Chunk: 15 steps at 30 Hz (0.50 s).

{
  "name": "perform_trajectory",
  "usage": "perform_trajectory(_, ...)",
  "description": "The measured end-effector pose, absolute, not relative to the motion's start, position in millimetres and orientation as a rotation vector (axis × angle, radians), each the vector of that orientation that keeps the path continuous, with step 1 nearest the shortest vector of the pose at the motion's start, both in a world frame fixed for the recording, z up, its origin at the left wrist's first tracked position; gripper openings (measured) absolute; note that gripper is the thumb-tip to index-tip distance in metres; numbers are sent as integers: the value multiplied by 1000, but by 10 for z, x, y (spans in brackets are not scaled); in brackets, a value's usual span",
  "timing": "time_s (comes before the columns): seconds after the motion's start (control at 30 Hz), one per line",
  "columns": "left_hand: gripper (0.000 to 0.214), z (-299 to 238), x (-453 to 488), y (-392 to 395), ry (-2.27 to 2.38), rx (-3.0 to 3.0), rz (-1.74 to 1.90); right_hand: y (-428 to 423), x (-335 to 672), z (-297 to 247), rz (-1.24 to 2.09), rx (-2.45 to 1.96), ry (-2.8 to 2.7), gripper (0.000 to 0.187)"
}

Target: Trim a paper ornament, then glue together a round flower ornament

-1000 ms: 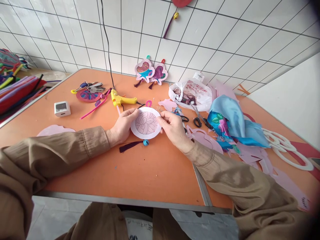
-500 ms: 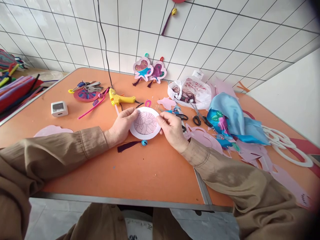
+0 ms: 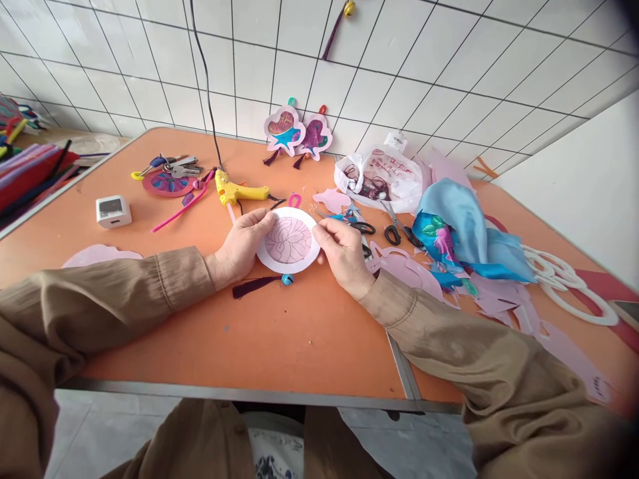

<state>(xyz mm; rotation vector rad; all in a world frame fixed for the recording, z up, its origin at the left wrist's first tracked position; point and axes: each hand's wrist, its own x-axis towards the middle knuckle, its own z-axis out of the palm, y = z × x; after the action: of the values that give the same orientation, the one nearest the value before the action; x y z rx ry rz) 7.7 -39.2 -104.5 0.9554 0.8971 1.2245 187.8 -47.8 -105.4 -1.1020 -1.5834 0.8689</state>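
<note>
Between my two hands is a round ornament (image 3: 288,240) with a white rim and a pink centre bearing a dark-lined flower. My left hand (image 3: 243,245) pinches its left edge, thumb on the front face. At the right edge my right hand (image 3: 345,256) grips it between thumb and fingers. A blue bell (image 3: 287,279) with a dark purple tassel (image 3: 254,287) lies just below the disc; whether it is joined to it I cannot tell. Just beyond the disc lies a small pink loop (image 3: 295,200).
Behind my left hand lies a yellow glue gun (image 3: 242,192) with its cord, near keys (image 3: 180,166) and a white cube (image 3: 113,211). Scissors (image 3: 392,228), a plastic bag (image 3: 387,176), blue satin cloth (image 3: 452,219) and pink scraps (image 3: 409,269) crowd the right. Two butterfly-like ornaments (image 3: 284,130) lean on the wall.
The whole view has shifted slightly, so the table and things appear a little higher. Both hands keep the same hold on the round ornament.
</note>
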Motion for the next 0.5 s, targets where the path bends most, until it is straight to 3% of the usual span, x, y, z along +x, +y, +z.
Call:
perform_trajectory(0.3, 21, -1069, 68, -368, 860, 932, 1235, -467, 1881, -1092, 775, -1087, -1676, 32)
perform_trajectory(0.5, 38, -1053, 88, -363, 768, 919, 1285, -461, 1892, -1091, 776, -1093, -1620, 32)
